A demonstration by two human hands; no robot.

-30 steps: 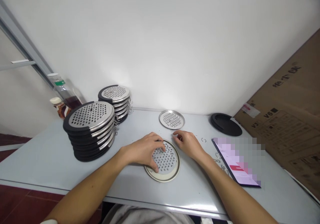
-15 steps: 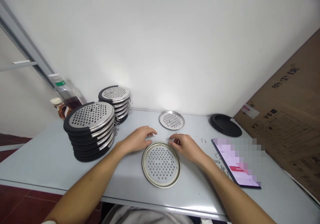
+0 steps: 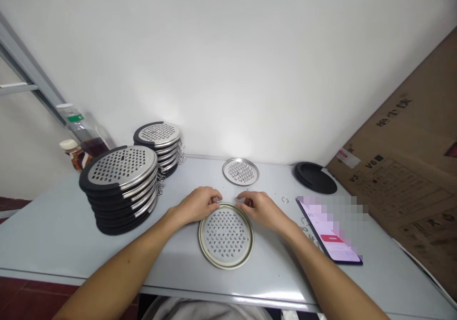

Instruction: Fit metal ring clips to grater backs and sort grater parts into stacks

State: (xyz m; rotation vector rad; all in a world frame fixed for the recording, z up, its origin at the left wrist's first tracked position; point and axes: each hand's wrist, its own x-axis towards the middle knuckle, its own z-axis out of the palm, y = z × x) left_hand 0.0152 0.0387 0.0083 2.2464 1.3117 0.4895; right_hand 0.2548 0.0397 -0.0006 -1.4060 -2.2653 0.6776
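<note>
Just in front of me a round metal grater disc (image 3: 226, 236) with a raised rim lies on the grey table, its holes facing up. My left hand (image 3: 203, 203) rests by its upper left rim, fingers curved and thumb at the rim, holding nothing I can see. Opposite it, by the upper right rim, is my right hand (image 3: 256, 206), also curved, with a gap between thumb and fingers. Whether the fingertips touch the rim is hard to tell. Farther back lies a second metal grater disc (image 3: 241, 171).
Left stand a near stack of black-edged graters (image 3: 121, 167) and a farther grater stack (image 3: 159, 134), with bottles (image 3: 87, 132) behind. On the right are black round covers (image 3: 316, 178), a metal ring (image 3: 284, 200), a lit phone or tablet (image 3: 330, 232) and a cardboard box (image 3: 400, 167).
My fingers have drawn in slightly toward the disc's upper rim, the left thumb and fingers closer together. The whole view has shifted a little; the disc stays on the table.
</note>
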